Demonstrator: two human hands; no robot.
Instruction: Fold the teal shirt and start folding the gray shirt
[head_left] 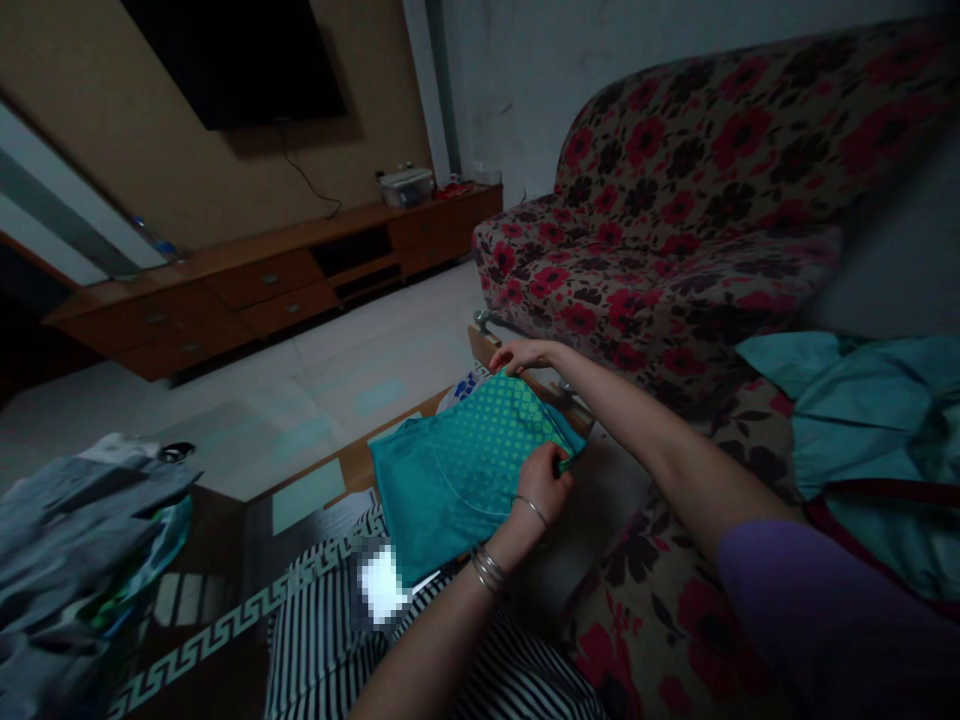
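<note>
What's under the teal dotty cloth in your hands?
A blue-and-white printed thing peeks out past the teal dotted cloth, beside a brown wooden board. Whatever lies directly beneath the cloth is hidden.

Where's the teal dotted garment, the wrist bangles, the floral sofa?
Teal dotted garment (495, 435): head view, on the dotted panel.
Wrist bangles (487, 568): head view, on the stacked bands.
Floral sofa (735, 140): head view, on the backrest.

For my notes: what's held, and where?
Left hand pinches the side edge of a teal dotted garment; right hand seems to hold its far edge.
</note>
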